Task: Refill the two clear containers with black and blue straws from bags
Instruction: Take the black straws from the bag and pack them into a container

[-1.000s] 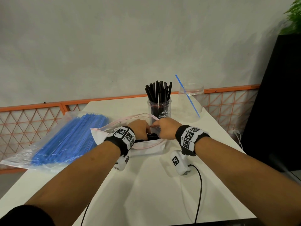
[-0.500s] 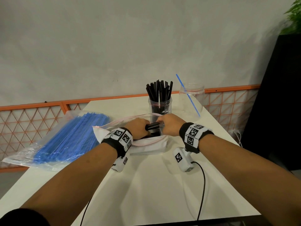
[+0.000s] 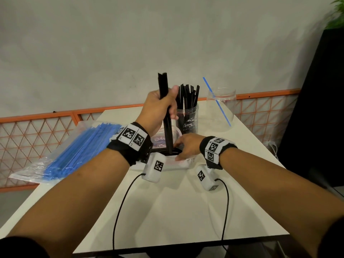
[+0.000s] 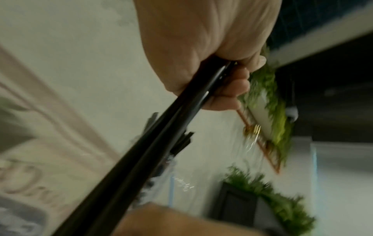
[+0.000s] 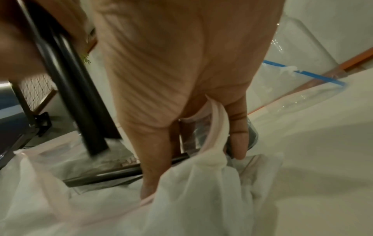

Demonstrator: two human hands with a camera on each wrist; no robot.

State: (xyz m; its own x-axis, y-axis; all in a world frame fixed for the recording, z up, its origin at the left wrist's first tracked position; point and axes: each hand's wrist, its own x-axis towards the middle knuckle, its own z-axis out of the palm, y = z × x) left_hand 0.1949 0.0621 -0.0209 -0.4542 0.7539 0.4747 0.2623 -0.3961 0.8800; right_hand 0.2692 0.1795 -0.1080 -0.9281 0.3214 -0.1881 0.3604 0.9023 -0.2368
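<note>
My left hand (image 3: 161, 108) is raised above the table and grips a bundle of black straws (image 3: 163, 84) upright, just left of the clear container of black straws (image 3: 187, 118); the left wrist view shows its fingers (image 4: 232, 86) curled round that bundle (image 4: 161, 143). The bundle's lower ends reach the mouth of the clear bag (image 3: 179, 162), where more black straws (image 5: 113, 174) lie. My right hand (image 3: 186, 148) pinches the bag's rim (image 5: 217, 127) between its fingers. To the right stands the second clear container (image 3: 223, 116), holding one blue straw (image 3: 216, 102).
A flat bag of blue straws (image 3: 74, 151) lies at the left of the white table (image 3: 176, 211). Black cables run from the wrist cameras over the table's near edge. An orange mesh fence (image 3: 37, 135) runs behind the table, and a dark cabinet (image 3: 320, 108) stands at the right.
My left hand has risen from the bag's mouth with a bundle of black straws and turned it upright. My right hand has stayed low at the bag's mouth.
</note>
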